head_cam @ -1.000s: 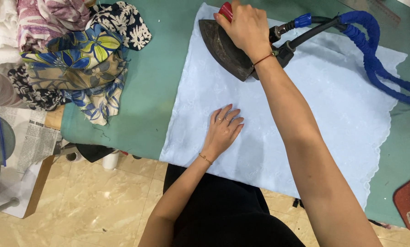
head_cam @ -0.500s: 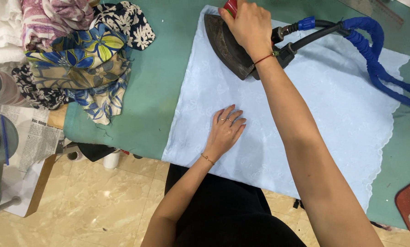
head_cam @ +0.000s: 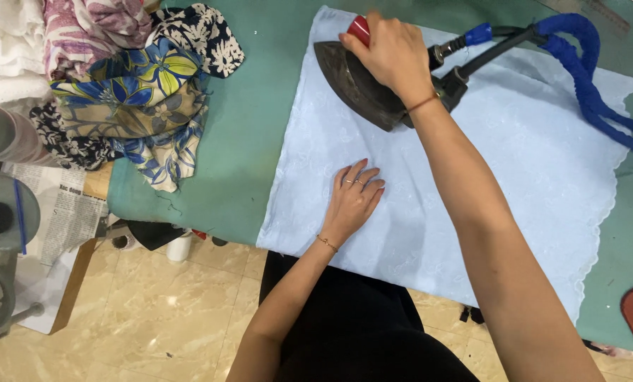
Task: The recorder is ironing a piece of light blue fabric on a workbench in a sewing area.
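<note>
Iron (head_cam: 359,88) on pale blue cloth (head_cam: 514,170), far-left corner of green ironing table (head_cam: 253,141).
Right hand (head_cam: 394,56) clenched on iron's handle; left hand (head_cam: 355,198) open, flat on cloth. Best kept pressing taut, fingers clear of soleplate.

Bare arms, thin wrist bracelets, finger rings, black garment (head_cam: 359,332)

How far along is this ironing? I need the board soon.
The right hand holds the iron at the light blue cloth's far left corner; the left hand presses it flat. The cloth already looks smooth. The patterned pile lies unironed.
</note>
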